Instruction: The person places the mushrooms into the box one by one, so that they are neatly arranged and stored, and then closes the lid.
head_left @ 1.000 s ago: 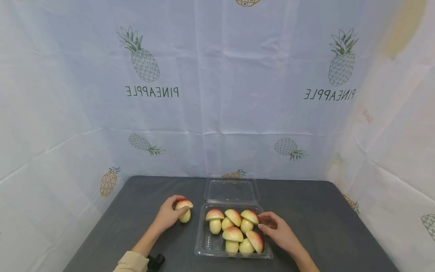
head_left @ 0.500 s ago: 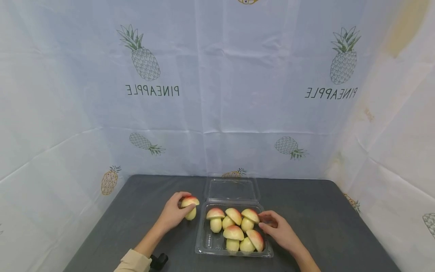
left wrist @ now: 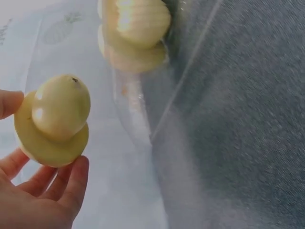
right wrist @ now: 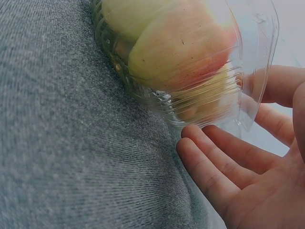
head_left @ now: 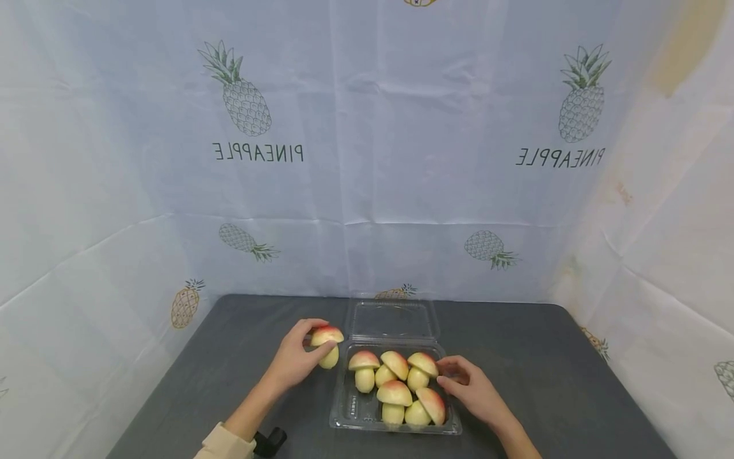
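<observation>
My left hand (head_left: pixel 294 358) holds a toy mushroom (head_left: pixel 329 357) with a red-blushed yellow cap just left of a clear plastic clamshell box (head_left: pixel 351 414). In the left wrist view, thumb and fingers grip the cap (left wrist: pixel 40 145) by its edge, and the pale stem (left wrist: pixel 62 107) faces the camera. Several similar mushrooms (head_left: pixel 394 394) lie in the box in two rows. At the box's right side, my right hand (head_left: pixel 473 390) touches the rim and wall. Its fingers (right wrist: pixel 224 167) are fairly straight against the ribbed plastic in the right wrist view.
Behind the tray part, the box's lid (head_left: pixel 392 320) lies folded back. The dark grey table (head_left: pixel 533 363) extends on both sides. White curtains (head_left: pixel 401 159) with pineapple prints surround it at the back and sides. A black object (head_left: pixel 269 441) sits at the left wrist.
My left hand has carried the mushroom rightwards and slightly away from me, closer to the box's left rim. My right hand has stayed at the box's right side.
</observation>
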